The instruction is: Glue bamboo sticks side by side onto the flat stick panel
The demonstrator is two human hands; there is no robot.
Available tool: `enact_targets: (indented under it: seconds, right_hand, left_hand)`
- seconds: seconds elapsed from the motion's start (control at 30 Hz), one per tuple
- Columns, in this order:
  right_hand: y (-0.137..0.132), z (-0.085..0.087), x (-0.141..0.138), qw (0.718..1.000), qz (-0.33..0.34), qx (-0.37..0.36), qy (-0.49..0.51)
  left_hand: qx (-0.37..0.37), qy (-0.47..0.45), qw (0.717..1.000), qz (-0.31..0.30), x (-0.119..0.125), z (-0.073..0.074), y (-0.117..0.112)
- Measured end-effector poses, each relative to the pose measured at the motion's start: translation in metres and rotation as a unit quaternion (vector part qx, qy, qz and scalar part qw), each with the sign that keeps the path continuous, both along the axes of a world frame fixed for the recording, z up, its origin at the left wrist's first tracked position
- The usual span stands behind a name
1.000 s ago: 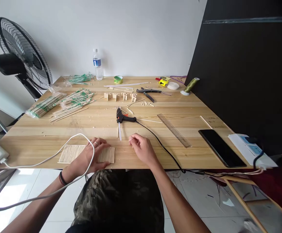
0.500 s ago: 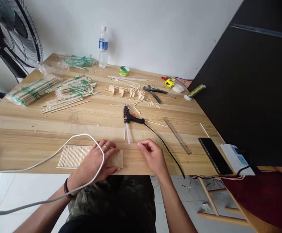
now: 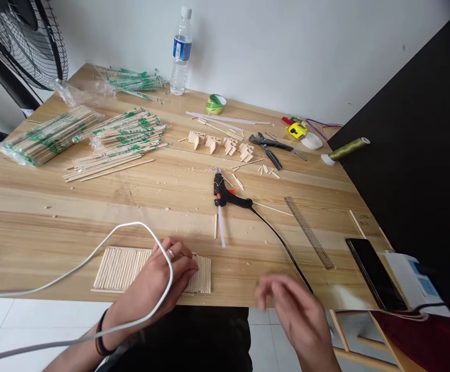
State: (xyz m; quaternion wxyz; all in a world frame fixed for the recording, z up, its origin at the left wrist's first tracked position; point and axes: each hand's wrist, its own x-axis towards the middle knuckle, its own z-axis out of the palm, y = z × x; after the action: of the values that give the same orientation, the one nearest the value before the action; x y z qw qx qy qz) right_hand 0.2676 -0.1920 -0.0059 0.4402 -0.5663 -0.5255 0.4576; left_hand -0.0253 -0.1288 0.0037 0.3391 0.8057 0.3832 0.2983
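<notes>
A flat panel of thin wooden sticks [image 3: 122, 268], laid side by side, lies near the table's front edge. My left hand [image 3: 166, 274], with a ring and a dark wrist band, is over its right part. Its thumb and fingertips come together there, and whatever they pinch is hidden. A white cable [image 3: 132, 224] loops across in front of that hand. My right hand [image 3: 293, 307] hangs over the front edge, apart from the panel, its curled fingers smeared by motion. A black hot glue gun [image 3: 225, 191] with a glue stick lies beyond, beside a short wooden stick [image 3: 215, 226].
Bundles of wrapped sticks [image 3: 54, 134] lie at the left, near a fan [image 3: 27, 46]. Small stick assemblies [image 3: 212, 143], pliers [image 3: 269, 147] and a water bottle [image 3: 180, 57] are farther back. A clear ruler [image 3: 308, 232], phone [image 3: 374, 274] and power strip [image 3: 417, 281] lie right.
My right hand has moved right and toward me. My left thumb has drawn in to meet the fingers over the panel. The whole view has shifted slightly.
</notes>
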Motion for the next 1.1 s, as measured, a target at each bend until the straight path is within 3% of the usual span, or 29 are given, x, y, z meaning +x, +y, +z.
enact_targets:
  seconds: [0.03, 0.1, 0.13, 0.17, 0.3, 0.4, 0.47, 0.57, 0.63, 0.7, 0.77, 0.83, 0.97, 1.03, 1.1]
  right_hand:
    - [-0.017, -0.001, 0.002, 0.991, 0.089, -0.081, 0.058]
    - [-0.046, -0.016, 0.003, 0.931, 0.211, -0.268, 0.133]
    - [-0.055, -0.030, 0.004, 0.895, 0.235, -0.349, 0.147]
    - [-0.059, -0.046, 0.004, 0.878, 0.236, -0.387, 0.152]
    - [-0.044, -0.104, 0.006, 0.913, 0.154, -0.345, 0.153]
    - [-0.031, -0.121, 0.008, 0.910, 0.169, -0.329, 0.188]
    - [-0.030, -0.121, 0.016, 0.906, 0.177, -0.318, 0.216]
    - [-0.041, -0.113, 0.046, 0.923, 0.100, -0.282, 0.243]
    - [-0.062, -0.104, 0.070, 0.926, 0.069, -0.273, 0.251]
    - [-0.093, -0.096, 0.088, 0.920, 0.088, -0.285, 0.256]
    - [-0.122, -0.095, 0.098, 0.946, 0.138, -0.238, 0.172]
    - [-0.138, -0.103, 0.106, 0.973, 0.070, -0.208, 0.073]
    - [-0.127, -0.118, 0.126, 0.983, -0.054, -0.173, -0.012]
    - [-0.111, -0.104, 0.126, 0.985, -0.052, -0.159, -0.041]
    - [-0.092, -0.073, 0.111, 0.987, 0.014, -0.150, -0.063]
  left_hand:
    - [0.004, 0.000, 1.000, 0.000, 0.000, 0.000, 0.000]
    - [0.017, 0.005, 1.000, 0.005, 0.000, 0.000, -0.001]
    - [0.021, 0.008, 1.000, 0.004, 0.000, 0.001, -0.001]
    - [0.025, 0.014, 1.000, 0.003, 0.001, 0.002, -0.001]
    - [0.047, 0.039, 0.998, 0.008, 0.005, 0.007, 0.000]
    - [0.046, 0.064, 0.997, 0.015, 0.008, 0.012, 0.001]
    - [0.034, 0.082, 0.996, 0.026, 0.010, 0.014, 0.000]
    - [0.012, 0.108, 0.993, 0.040, 0.011, 0.017, -0.001]
    - [0.005, 0.118, 0.992, 0.050, 0.012, 0.017, -0.001]
    - [0.006, 0.117, 0.992, 0.052, 0.013, 0.017, 0.000]
    - [0.011, 0.116, 0.992, 0.047, 0.014, 0.017, 0.001]
    - [0.022, 0.117, 0.992, 0.039, 0.015, 0.017, 0.003]
    - [0.037, 0.107, 0.993, 0.021, 0.014, 0.015, 0.003]
    - [0.037, 0.098, 0.994, 0.014, 0.013, 0.014, 0.003]
    - [0.047, 0.093, 0.994, 0.007, 0.012, 0.013, 0.003]
